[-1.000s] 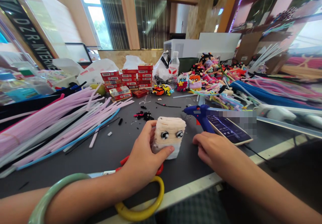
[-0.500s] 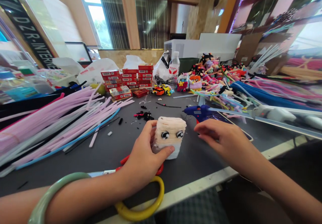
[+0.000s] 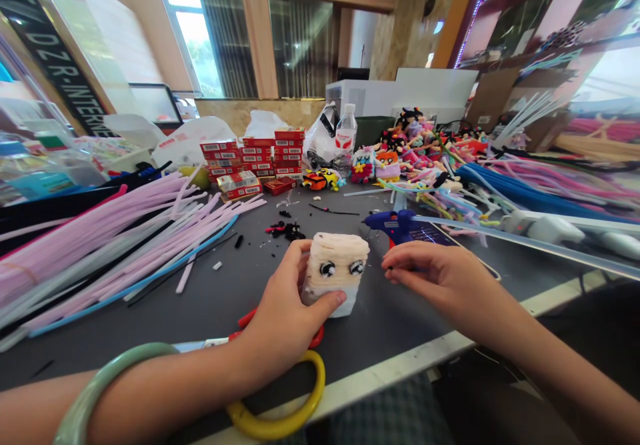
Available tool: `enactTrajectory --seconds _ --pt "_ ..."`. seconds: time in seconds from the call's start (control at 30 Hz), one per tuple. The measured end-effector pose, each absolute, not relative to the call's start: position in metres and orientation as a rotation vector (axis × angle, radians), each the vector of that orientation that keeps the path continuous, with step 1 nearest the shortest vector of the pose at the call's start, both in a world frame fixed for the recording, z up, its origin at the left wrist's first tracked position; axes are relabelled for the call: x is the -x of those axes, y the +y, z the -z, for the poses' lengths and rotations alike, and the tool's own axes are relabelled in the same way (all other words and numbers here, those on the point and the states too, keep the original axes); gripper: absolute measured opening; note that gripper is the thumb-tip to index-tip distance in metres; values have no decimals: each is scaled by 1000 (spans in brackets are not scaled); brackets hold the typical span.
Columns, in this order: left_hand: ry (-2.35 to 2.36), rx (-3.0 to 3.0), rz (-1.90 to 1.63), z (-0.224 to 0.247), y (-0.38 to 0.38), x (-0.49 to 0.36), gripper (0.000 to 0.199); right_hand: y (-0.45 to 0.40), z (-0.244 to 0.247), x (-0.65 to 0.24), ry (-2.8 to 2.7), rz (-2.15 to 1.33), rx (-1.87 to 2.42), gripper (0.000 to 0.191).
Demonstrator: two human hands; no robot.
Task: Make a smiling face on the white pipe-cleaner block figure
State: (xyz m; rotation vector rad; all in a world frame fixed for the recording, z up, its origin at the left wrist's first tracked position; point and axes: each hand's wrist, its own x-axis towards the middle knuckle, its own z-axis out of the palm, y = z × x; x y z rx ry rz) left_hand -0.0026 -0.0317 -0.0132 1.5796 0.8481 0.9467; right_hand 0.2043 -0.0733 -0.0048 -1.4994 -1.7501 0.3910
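My left hand (image 3: 293, 295) is closed round a fuzzy block doll (image 3: 337, 248), cream on top and white below, with two black-and-white eyes on its front. It stands upright near the table's front edge. To its right, apart from it, my right hand (image 3: 430, 268) pinches a tiny black piece (image 3: 389, 268) between thumb and fingertips. Just behind that hand lies a blue glue gun (image 3: 393, 221) with a long clear glue stick in it. Scissors with red handles (image 3: 247, 318) lie partly hidden under my left wrist. A yellow ring-shaped handle (image 3: 280, 425) shows below my left forearm.
Pink and white pipe cleaners (image 3: 150, 231) spread over the left side. Stacked red boxes (image 3: 257, 155), a plastic bottle (image 3: 347, 131) and a heap of small dolls (image 3: 420, 138) stand at the back. Black scraps (image 3: 285, 230) lie behind the block doll. A phone (image 3: 467, 241) lies beyond my right hand.
My right hand has shifted slightly left and down, and its fingertips have drawn together, with a tiny black piece now showing between them. My left hand and the block doll have hardly moved.
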Motion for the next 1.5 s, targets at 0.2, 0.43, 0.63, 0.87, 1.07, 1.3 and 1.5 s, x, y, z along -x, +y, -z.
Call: enactTrajectory --seconds 0.2,0.43,0.63,0.87,1.07,1.3,1.5 --pt "845 -1584 -948 14 -32 4 42 -76 0 -199 -1603 -577 1482 14" --pt "858 -1600 -957 14 -32 3 42 -78 -7 -193 -1487 -718 1402 19" --pt "851 -1595 -950 14 -33 4 41 -79 -9 -190 -1402 -826 1331 17" --pt "851 -1590 -949 14 -33 3 42 -78 -8 -187 -1482 -678 1371 17" --pt "875 -1547 -928 12 -32 2 42 -75 -27 -185 -1710 -354 1312 12" --pt "882 -1553 -920 10 -33 2 41 -62 -39 -184 -1630 -460 1157 8" --pt "882 -1553 -932 12 -33 3 42 -63 -37 -186 -1602 -566 1099 5"
